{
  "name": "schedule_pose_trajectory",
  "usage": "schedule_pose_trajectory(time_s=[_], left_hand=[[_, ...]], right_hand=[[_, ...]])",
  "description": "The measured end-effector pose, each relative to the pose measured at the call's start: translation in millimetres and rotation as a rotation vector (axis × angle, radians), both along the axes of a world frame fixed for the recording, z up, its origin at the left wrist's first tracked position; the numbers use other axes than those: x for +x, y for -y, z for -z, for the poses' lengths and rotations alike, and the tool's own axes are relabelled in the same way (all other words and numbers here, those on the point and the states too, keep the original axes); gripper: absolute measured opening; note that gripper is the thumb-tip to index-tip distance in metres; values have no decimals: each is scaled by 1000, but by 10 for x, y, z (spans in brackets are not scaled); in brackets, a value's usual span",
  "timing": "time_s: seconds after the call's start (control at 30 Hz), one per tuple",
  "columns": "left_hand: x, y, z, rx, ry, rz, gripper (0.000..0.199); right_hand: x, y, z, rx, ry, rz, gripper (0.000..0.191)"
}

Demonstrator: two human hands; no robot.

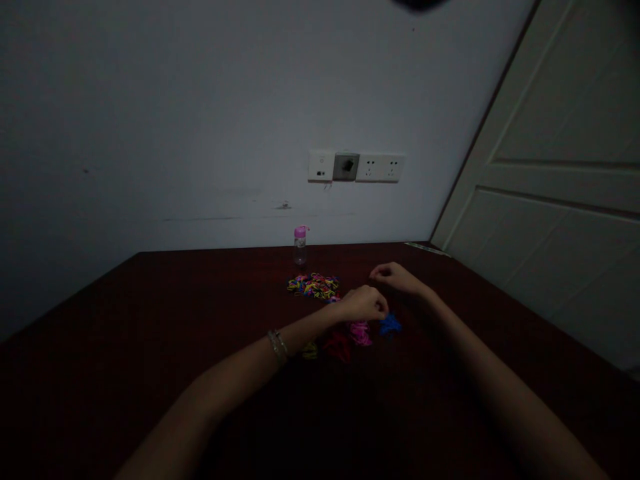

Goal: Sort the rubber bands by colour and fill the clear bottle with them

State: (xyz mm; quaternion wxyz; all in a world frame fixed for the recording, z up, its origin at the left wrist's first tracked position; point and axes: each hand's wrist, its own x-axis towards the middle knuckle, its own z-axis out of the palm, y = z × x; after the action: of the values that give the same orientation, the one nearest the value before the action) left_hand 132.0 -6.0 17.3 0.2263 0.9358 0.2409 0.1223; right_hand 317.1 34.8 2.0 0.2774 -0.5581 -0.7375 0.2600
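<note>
My left hand [364,304] is closed, just above the pink pile [360,333] and the blue pile [390,325]; anything between its fingertips is too small to make out. To its right and farther back, my right hand [393,276] hangs over the dark table with thumb and fingertips together, and I cannot make out anything in them. Behind my left wrist lies a mixed pile of coloured bands [314,285]. A red pile [339,347] and a yellow pile [310,351] are beside my left forearm, which partly hides the yellow one.
A clear bottle with a pink cap [300,245] stands behind the mixed pile, near the wall. The dark red table [200,287] meets the wall, where several socket plates [379,168] are mounted. A white panelled door [555,180] is on the right.
</note>
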Motion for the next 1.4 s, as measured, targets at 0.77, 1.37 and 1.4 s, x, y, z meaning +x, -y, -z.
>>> schedule_pose_trajectory(time_s=[0.77, 1.37, 1.4], left_hand=[[-1682, -776, 31, -79, 42, -300, 21], [-1541, -665, 130, -6, 43, -383, 20], [-1515, -656, 146, 12, 49, -396, 21]], right_hand=[[-1139, 73, -148, 212, 293, -331, 21], [-1106, 77, -66, 149, 342, -325, 15], [-1106, 77, -69, 144, 334, -323, 15]])
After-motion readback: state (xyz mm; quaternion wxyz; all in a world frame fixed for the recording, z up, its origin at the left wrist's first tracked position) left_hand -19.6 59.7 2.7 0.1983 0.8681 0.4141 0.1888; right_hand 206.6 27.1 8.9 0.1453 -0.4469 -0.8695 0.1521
